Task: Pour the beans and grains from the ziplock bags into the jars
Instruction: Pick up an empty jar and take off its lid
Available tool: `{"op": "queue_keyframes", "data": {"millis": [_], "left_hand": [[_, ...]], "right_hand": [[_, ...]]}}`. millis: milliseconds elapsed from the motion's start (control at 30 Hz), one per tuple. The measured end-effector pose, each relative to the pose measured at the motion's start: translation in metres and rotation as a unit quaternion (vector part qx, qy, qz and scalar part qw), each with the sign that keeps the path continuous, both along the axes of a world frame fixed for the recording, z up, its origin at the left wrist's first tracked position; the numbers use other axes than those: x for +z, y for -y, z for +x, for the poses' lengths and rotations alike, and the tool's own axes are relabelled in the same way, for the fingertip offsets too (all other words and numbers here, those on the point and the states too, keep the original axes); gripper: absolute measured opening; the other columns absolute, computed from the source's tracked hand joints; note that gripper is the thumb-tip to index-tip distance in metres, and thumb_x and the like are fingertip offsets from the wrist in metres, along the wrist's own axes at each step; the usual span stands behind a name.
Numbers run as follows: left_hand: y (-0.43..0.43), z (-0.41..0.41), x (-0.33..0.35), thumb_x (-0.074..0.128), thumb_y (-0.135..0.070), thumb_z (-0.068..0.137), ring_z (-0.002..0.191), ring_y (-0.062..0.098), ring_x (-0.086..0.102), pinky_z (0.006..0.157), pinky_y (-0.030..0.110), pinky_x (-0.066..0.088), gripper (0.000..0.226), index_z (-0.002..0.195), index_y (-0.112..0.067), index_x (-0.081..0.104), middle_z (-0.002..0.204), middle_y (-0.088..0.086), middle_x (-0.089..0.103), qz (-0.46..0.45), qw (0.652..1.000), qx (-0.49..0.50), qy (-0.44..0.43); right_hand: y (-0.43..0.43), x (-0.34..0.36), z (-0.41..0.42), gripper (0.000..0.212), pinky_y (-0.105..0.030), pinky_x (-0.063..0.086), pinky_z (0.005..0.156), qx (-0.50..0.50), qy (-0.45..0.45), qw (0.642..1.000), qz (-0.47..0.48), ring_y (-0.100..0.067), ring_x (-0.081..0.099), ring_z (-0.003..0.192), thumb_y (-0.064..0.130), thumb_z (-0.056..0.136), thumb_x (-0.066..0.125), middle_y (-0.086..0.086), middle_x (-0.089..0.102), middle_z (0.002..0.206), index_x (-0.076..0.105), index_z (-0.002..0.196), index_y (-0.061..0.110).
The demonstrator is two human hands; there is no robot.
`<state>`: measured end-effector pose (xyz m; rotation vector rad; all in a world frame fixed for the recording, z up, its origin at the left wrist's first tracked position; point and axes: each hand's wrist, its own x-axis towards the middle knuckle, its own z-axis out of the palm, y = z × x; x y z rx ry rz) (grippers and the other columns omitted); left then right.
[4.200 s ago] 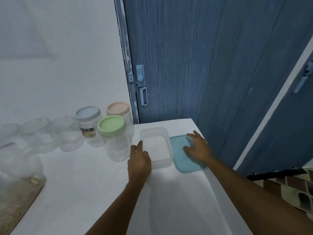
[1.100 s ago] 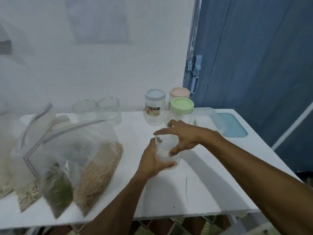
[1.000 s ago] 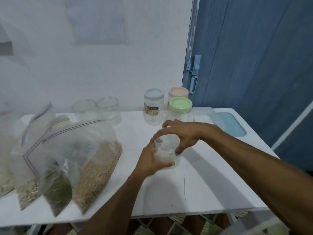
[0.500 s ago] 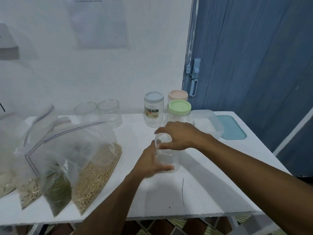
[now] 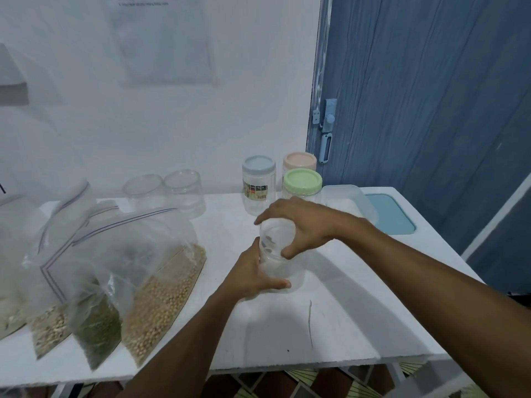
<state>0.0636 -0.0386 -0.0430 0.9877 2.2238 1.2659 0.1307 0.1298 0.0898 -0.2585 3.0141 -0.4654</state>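
- The clear jar [image 5: 283, 271] stands upright on the white table [image 5: 353, 328], at the centre of the frame, well inside every table edge.
- Left hand [image 5: 253, 278]: fingers and thumb are wrapped round the jar's lower half, gripping it.
- Right hand [image 5: 300, 225]: fingers are curled over the jar's top with the thumb on its near side, gripping the top.
- The ziplock bags [image 5: 161, 285] of beans and grains lean in a row at lower left. The nearest bag is beside the left wrist and apart from the jar.
- A blue-lidded jar [image 5: 258, 182], a pink-lidded jar [image 5: 299, 161] and a green-lidded jar [image 5: 301, 182] stand behind the right hand, near the rear edge.
- Two open jars [image 5: 184, 191] stand left of these, against the wall.
- A clear box [image 5: 349, 202] and a teal lid [image 5: 393, 214] occupy the right rear corner.
- Bare tabletop runs from the clear jar to the front edge, at lower centre and lower right.
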Motion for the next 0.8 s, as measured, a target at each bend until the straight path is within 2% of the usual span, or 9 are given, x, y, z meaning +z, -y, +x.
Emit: {"op": "queue_keyframes", "data": {"millis": [67,167,233,333,433,533,667,733,800], "left_hand": [[0.004,-0.002,-0.003,0.096,-0.043,0.055,0.115,-0.001,0.053,0.082,0.006,0.042,0.095,0.132,-0.040,0.040,0.127,-0.019,0.053,0.006,1.000,0.006,-0.006],[0.008,-0.003,-0.006,0.095,-0.047,0.051,0.120,0.000,0.051,0.089,0.009,0.040,0.102,0.136,-0.035,0.039,0.132,-0.017,0.051,0.020,1.000,0.017,-0.008],[0.008,-0.004,-0.009,0.094,-0.048,0.050,0.123,0.002,0.049,0.093,0.012,0.040,0.111,0.142,-0.031,0.034,0.135,-0.017,0.049,0.030,0.999,0.027,-0.004],[0.010,-0.008,-0.015,0.096,-0.037,0.055,0.121,0.001,0.048,0.085,0.003,0.039,0.106,0.140,-0.030,0.033,0.135,-0.016,0.047,0.039,0.998,0.047,0.011],[0.010,-0.008,-0.020,0.095,-0.036,0.057,0.121,0.005,0.050,0.082,0.002,0.041,0.099,0.136,-0.032,0.036,0.132,-0.014,0.049,0.041,0.997,0.061,0.006],[0.008,-0.005,-0.019,0.094,-0.038,0.059,0.122,0.005,0.049,0.087,0.003,0.038,0.107,0.146,-0.028,0.032,0.136,-0.013,0.047,0.039,0.998,0.051,0.006],[0.004,0.001,-0.014,0.092,-0.039,0.063,0.122,0.009,0.050,0.089,0.007,0.038,0.106,0.148,-0.029,0.029,0.140,-0.015,0.045,0.025,0.999,0.044,0.002],[0.001,0.003,-0.011,0.091,-0.039,0.064,0.123,0.010,0.049,0.088,0.007,0.037,0.105,0.148,-0.029,0.029,0.142,-0.016,0.043,0.022,0.999,0.038,0.001],[0.000,0.004,-0.009,0.091,-0.040,0.064,0.125,0.007,0.046,0.092,0.009,0.036,0.107,0.149,-0.030,0.027,0.144,-0.018,0.041,0.019,0.999,0.033,0.003]], "right_hand": [[-0.011,0.007,0.004,0.074,-0.030,0.038,0.104,-0.017,-0.012,0.998,-0.063,-0.011,0.043,0.124,0.038,0.070,0.078,0.009,0.048,0.137,0.047,0.137,0.046],[-0.032,-0.004,0.014,0.064,-0.036,0.050,0.098,-0.101,-0.010,0.979,-0.179,-0.016,0.052,0.119,0.041,0.070,0.081,0.010,0.048,0.136,0.046,0.122,0.052],[-0.047,-0.026,0.026,0.061,-0.037,0.053,0.097,-0.160,-0.025,0.951,-0.263,-0.020,0.057,0.116,0.036,0.072,0.086,0.007,0.049,0.132,0.044,0.115,0.043],[-0.068,-0.065,0.050,0.061,-0.033,0.047,0.103,-0.243,-0.071,0.914,-0.318,-0.019,0.056,0.120,0.036,0.069,0.089,0.005,0.053,0.132,0.045,0.110,0.030],[-0.077,-0.102,0.072,0.056,-0.029,0.047,0.096,-0.288,-0.084,0.904,-0.303,-0.017,0.055,0.116,0.037,0.063,0.092,0.006,0.058,0.127,0.047,0.097,0.033],[-0.079,-0.132,0.084,0.058,-0.024,0.043,0.096,-0.292,-0.090,0.913,-0.270,-0.012,0.054,0.116,0.034,0.058,0.095,0.010,0.058,0.124,0.046,0.091,0.033],[-0.080,-0.148,0.092,0.068,-0.004,0.033,0.086,-0.281,-0.079,0.933,-0.209,-0.005,0.050,0.116,0.032,0.058,0.093,0.014,0.053,0.123,0.048,0.109,0.037],[-0.079,-0.149,0.092,0.078,-0.005,0.032,0.090,-0.264,-0.072,0.943,-0.190,-0.003,0.048,0.119,0.033,0.059,0.093,0.015,0.049,0.129,0.045,0.121,0.039],[-0.076,-0.143,0.092,0.082,-0.013,0.032,0.100,-0.241,-0.068,0.951,-0.181,-0.001,0.042,0.123,0.033,0.063,0.091,0.015,0.043,0.134,0.042,0.128,0.040]]}}
